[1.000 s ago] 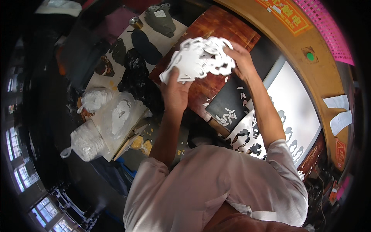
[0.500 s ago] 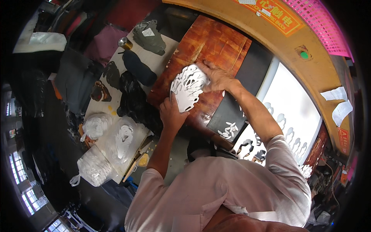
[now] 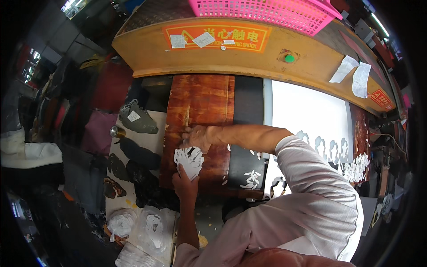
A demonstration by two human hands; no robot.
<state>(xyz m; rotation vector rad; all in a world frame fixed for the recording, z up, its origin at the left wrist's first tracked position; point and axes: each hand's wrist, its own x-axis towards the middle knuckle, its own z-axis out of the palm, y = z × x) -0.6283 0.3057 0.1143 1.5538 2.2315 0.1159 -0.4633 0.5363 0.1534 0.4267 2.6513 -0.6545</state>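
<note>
A stack of white cut-out pieces point(image 3: 190, 163), flat and shaped like shoe-upper parts with slots, is between my hands over the reddish-brown cutting board point(image 3: 202, 98). My left hand point(image 3: 185, 183) grips the near end, its thumb on top of the pieces. At the far edge, my right hand point(image 3: 200, 137) curls its fingers against the stack; those fingertips are partly blurred. Small white offcuts point(image 3: 252, 179) lie on the black strip point(image 3: 248, 104) right of the board.
A yellow-brown machine beam point(image 3: 147, 62) with a green button point(image 3: 289, 58) crosses behind the board. Above it sits a pink basket point(image 3: 267, 13). White sheet material point(image 3: 307, 107) lies at right. The left-hand table holds dark cut pieces point(image 3: 140, 120), a can point(image 3: 117, 131) and bagged white pieces point(image 3: 153, 227).
The view has turned, so the beam now runs nearly level across the top. Both hands still hold the white stack, now above the board's near left part; my right arm reaches more sideways.
</note>
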